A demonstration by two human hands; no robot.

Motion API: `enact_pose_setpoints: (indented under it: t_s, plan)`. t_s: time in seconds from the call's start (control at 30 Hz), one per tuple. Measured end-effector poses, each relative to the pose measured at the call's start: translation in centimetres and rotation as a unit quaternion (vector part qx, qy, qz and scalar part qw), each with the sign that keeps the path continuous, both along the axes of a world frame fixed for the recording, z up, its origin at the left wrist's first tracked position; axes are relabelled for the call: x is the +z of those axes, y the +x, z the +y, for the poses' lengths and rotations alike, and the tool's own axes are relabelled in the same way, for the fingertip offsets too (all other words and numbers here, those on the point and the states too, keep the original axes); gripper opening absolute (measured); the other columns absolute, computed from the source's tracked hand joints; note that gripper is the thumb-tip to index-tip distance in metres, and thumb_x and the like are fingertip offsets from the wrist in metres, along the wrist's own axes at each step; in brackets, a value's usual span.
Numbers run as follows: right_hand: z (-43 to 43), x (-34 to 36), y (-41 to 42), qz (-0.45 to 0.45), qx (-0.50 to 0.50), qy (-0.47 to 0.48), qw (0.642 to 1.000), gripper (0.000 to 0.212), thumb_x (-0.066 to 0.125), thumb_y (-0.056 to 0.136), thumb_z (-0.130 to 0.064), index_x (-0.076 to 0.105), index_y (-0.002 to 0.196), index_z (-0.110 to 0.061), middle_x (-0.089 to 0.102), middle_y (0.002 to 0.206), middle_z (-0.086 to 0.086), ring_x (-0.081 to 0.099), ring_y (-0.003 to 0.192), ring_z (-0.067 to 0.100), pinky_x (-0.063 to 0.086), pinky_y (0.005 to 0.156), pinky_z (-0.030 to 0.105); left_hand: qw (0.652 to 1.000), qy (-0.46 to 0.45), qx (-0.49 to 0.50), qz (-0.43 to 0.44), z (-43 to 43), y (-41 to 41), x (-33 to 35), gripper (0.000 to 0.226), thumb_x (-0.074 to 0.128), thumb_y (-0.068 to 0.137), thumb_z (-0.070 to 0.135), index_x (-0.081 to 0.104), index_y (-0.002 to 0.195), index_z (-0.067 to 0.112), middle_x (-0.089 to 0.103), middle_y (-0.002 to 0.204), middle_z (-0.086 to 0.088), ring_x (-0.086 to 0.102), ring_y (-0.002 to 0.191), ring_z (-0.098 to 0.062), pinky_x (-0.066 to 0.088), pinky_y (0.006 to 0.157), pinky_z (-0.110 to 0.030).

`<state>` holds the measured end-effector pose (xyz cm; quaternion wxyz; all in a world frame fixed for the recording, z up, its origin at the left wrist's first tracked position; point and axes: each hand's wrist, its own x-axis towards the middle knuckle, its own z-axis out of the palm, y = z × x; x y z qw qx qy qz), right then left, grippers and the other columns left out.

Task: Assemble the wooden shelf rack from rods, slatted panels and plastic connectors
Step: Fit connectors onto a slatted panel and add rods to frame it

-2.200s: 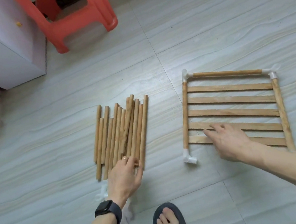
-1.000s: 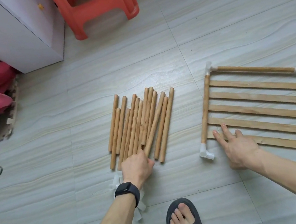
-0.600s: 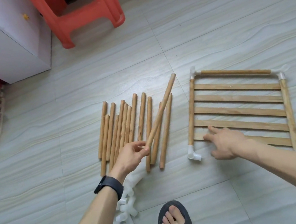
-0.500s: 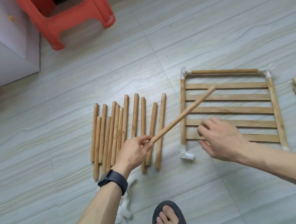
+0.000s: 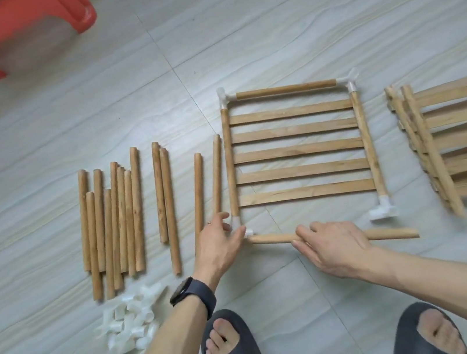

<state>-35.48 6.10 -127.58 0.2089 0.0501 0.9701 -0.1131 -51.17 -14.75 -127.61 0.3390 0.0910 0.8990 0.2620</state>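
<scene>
A slatted panel [image 5: 298,151] lies flat on the floor with rods along its far, left and right sides and white plastic connectors at its corners. My left hand [image 5: 221,241] pinches the near-left connector [image 5: 241,227]. My right hand [image 5: 331,245] holds a loose rod [image 5: 388,234] that lies along the panel's near edge, its left end at that connector. The rod's right end lies in front of the near-right connector [image 5: 382,209], apart from it.
Several loose rods [image 5: 122,219] lie to the left of the panel, with a heap of white connectors [image 5: 131,320] in front of them. More slatted panels [image 5: 459,141] are stacked at the right. A red stool [image 5: 6,26] stands at the far left. My sandalled feet are near the bottom edge.
My left hand lifted one rod out of the pile and passed it to my right hand. The rod now lies along the panel's near edge, and my left hand has moved to the near-left connector.
</scene>
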Motion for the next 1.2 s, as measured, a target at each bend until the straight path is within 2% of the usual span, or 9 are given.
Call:
enact_pose_setpoints:
  t_s: [0.23,0.3,0.4,0.47,0.6,0.67,0.8,1.03,1.2]
  plan:
    - [0.4,-0.9,0.7,0.003,-0.029,-0.021,0.999,0.038,0.017,0.101,-0.060,0.040,0.102,-0.031,0.048,0.085,-0.007,0.063,0.081,0.026,0.034,0.062,0.034,0.999,-0.032,0.015,0.040,0.2,0.9,0.1,0.033,0.058,0.096,0.045,0.073,0.113,0.021,0.074,0.093,0.004,0.065,0.096,-0.024,0.047,0.077,-0.030]
    - [0.7,-1.0,0.9,0.002,-0.038,-0.022,0.999,0.037,0.016,0.101,-0.060,0.039,0.102,-0.032,0.047,0.085,-0.008,0.063,0.083,0.026,0.033,0.063,0.034,0.998,-0.041,-0.001,0.048,0.3,1.0,0.2,0.027,0.054,0.098,0.039,0.071,0.092,0.020,0.061,0.066,0.005,0.057,0.077,-0.027,0.042,0.064,-0.033]
    - [1.2,-1.0,1.1,0.003,-0.050,-0.016,0.999,0.036,0.017,0.101,-0.060,0.040,0.102,-0.032,0.051,0.087,-0.007,0.063,0.082,0.026,0.033,0.063,0.034,0.998,-0.046,-0.005,0.039,0.2,0.6,0.1,0.025,0.052,0.099,0.033,0.064,0.079,0.025,0.053,0.058,0.004,0.051,0.070,-0.025,0.042,0.062,-0.034]
    - [1.2,-1.1,1.0,0.003,-0.051,-0.016,0.999,0.036,0.018,0.102,-0.059,0.040,0.103,-0.032,0.050,0.087,-0.007,0.063,0.082,0.026,0.032,0.063,0.034,0.998,-0.043,-0.008,0.033,0.1,0.4,0.2,0.025,0.052,0.099,0.032,0.066,0.079,0.029,0.058,0.061,0.004,0.055,0.073,-0.024,0.042,0.063,-0.033]
    - [0.4,-1.0,0.2,0.031,-0.016,-0.006,0.999,0.035,0.020,0.102,-0.055,0.042,0.103,-0.028,0.053,0.087,-0.004,0.061,0.078,0.030,0.031,0.060,0.034,0.998,-0.047,0.029,0.003,0.2,0.2,0.2,0.030,0.055,0.100,0.036,0.073,0.120,0.023,0.076,0.100,0.000,0.065,0.107,-0.024,0.051,0.093,-0.035]
    - [0.5,-0.8,-0.2,0.041,-0.005,-0.003,0.999,0.035,0.023,0.103,-0.053,0.045,0.102,-0.026,0.055,0.087,-0.002,0.061,0.076,0.032,0.030,0.059,0.035,0.997,-0.035,0.060,-0.022,0.3,0.0,0.2,0.033,0.057,0.100,0.035,0.071,0.125,0.019,0.076,0.109,-0.002,0.065,0.114,-0.024,0.049,0.100,-0.037]
    - [1.1,-0.4,-0.7,0.038,0.006,-0.015,0.999,0.033,0.025,0.104,-0.053,0.043,0.102,-0.025,0.056,0.089,-0.002,0.060,0.079,0.031,0.031,0.061,0.036,0.997,-0.041,0.065,-0.027,0.6,0.0,0.3,0.029,0.056,0.100,0.034,0.074,0.118,0.021,0.076,0.101,0.000,0.065,0.108,-0.024,0.051,0.095,-0.037]
    - [0.1,1.1,-0.9,0.059,0.011,0.038,0.997,0.032,0.030,0.105,-0.051,0.047,0.097,-0.024,0.055,0.084,-0.004,0.060,0.073,0.028,0.031,0.055,0.035,0.990,0.007,0.117,-0.078,0.0,-0.7,-0.2,0.027,0.065,0.096,0.033,0.075,0.117,0.019,0.075,0.108,0.004,0.067,0.109,-0.019,0.052,0.097,-0.034]
    - [0.4,2.5,-2.4,0.112,0.055,0.088,0.988,0.028,0.070,0.090,-0.041,0.062,0.082,-0.016,0.057,0.067,0.000,0.056,0.052,0.029,0.039,0.045,0.032,0.992,-0.008,0.093,-0.086,0.3,-0.9,0.0,0.023,0.063,0.096,0.036,0.076,0.112,0.026,0.075,0.099,0.004,0.066,0.104,-0.021,0.054,0.092,-0.036]
